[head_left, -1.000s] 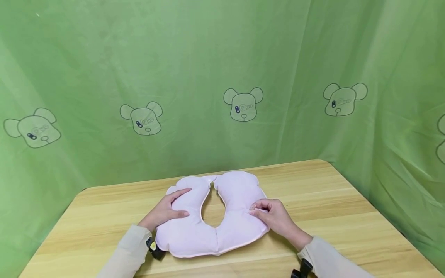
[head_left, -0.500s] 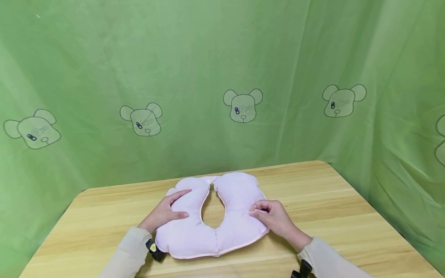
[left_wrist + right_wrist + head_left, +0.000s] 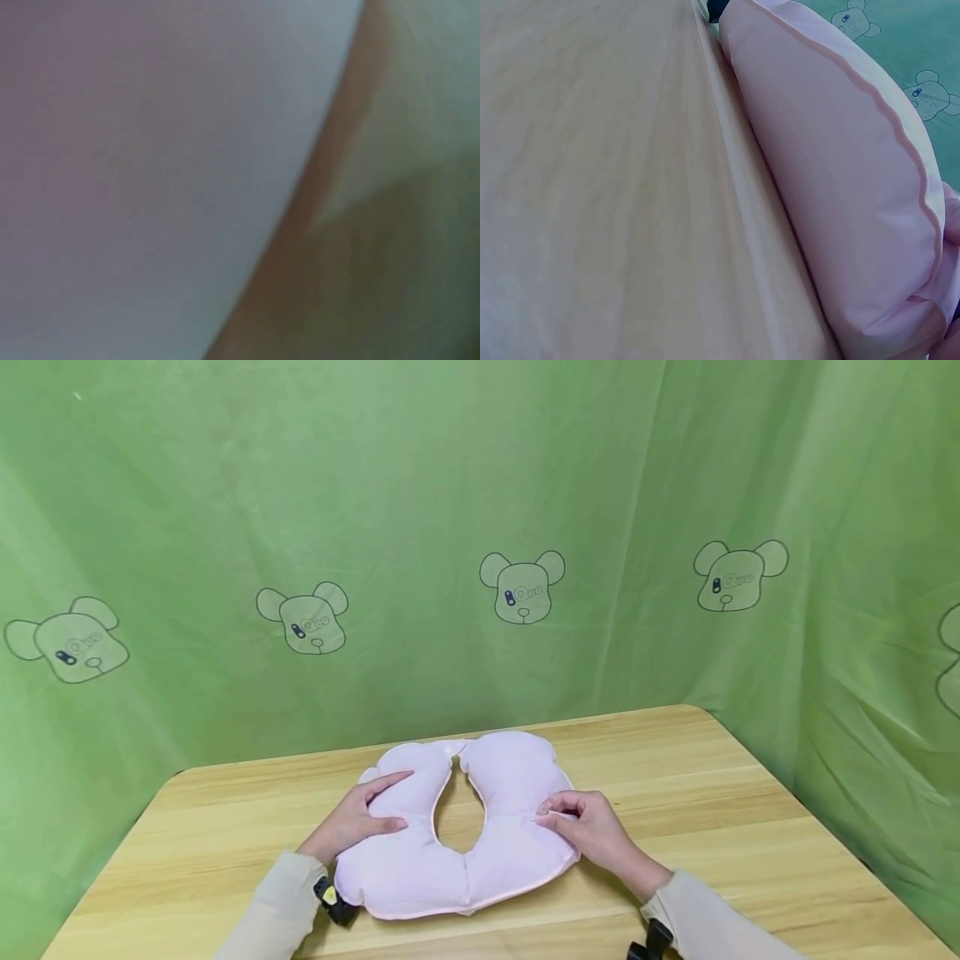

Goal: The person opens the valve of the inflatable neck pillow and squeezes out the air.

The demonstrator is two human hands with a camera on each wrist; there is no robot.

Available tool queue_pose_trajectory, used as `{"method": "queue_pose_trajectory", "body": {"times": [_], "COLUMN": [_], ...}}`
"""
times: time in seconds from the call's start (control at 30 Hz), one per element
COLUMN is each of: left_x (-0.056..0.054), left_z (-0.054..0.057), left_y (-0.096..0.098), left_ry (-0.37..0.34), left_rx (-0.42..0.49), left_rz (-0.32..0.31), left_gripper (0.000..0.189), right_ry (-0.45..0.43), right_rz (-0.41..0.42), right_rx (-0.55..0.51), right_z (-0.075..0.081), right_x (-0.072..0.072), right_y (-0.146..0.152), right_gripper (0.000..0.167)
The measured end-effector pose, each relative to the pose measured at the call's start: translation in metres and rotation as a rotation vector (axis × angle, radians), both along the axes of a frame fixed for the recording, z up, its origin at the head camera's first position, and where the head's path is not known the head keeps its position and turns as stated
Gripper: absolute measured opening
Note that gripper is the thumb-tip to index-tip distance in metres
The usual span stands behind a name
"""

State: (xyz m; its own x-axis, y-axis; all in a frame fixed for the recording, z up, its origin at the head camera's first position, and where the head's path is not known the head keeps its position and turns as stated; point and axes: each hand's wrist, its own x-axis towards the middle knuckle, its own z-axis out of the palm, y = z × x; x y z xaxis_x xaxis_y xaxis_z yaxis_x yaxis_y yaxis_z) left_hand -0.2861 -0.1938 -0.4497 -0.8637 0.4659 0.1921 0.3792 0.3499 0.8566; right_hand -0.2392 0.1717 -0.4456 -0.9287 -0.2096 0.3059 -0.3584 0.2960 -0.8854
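A puffy, pale pink U-shaped inflatable neck pillow (image 3: 420, 872) lies on the wooden table, its two rounded ends pointing away from me. My left hand (image 3: 351, 821) rests on its left side, thumb and index finger stretched over the top; the other fingers are hidden. At the right side, my right hand (image 3: 596, 829) pinches the pillow near its outer edge between thumb and index finger. What exactly lies between those fingertips is too small to tell. The left wrist view holds only a blurred stretch of pillow (image 3: 135, 180). Fingers (image 3: 952, 217) show at the right wrist view's edge, beside the seamed pillow (image 3: 817, 150).
Light wood makes up the table (image 3: 720, 827), which has rounded far corners. Green curtain (image 3: 420, 485) printed with bear heads hangs behind it and along both sides. Black wrist devices (image 3: 335, 902) sit below each sleeve cuff.
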Motion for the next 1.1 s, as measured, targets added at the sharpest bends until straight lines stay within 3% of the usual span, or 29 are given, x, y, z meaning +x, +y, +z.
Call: {"method": "queue_pose_trajectory", "body": {"times": [0.73, 1.1], "left_x": [0.0013, 0.0011], "left_z": [-0.0027, -0.0056], "left_y": [-0.0002, 0.0020], "left_ry": [-0.015, 0.022], "left_rx": [0.001, 0.024], "left_rz": [0.012, 0.010], "left_gripper": [0.066, 0.067], "right_ry": [-0.031, -0.028], "right_rz": [0.006, -0.002], "right_rx": [-0.004, 0.004], "right_z": [-0.0033, -0.0036], "right_x": [-0.0008, -0.0020], "right_y": [-0.0007, 0.0008], "right_gripper": [0.009, 0.008]}}
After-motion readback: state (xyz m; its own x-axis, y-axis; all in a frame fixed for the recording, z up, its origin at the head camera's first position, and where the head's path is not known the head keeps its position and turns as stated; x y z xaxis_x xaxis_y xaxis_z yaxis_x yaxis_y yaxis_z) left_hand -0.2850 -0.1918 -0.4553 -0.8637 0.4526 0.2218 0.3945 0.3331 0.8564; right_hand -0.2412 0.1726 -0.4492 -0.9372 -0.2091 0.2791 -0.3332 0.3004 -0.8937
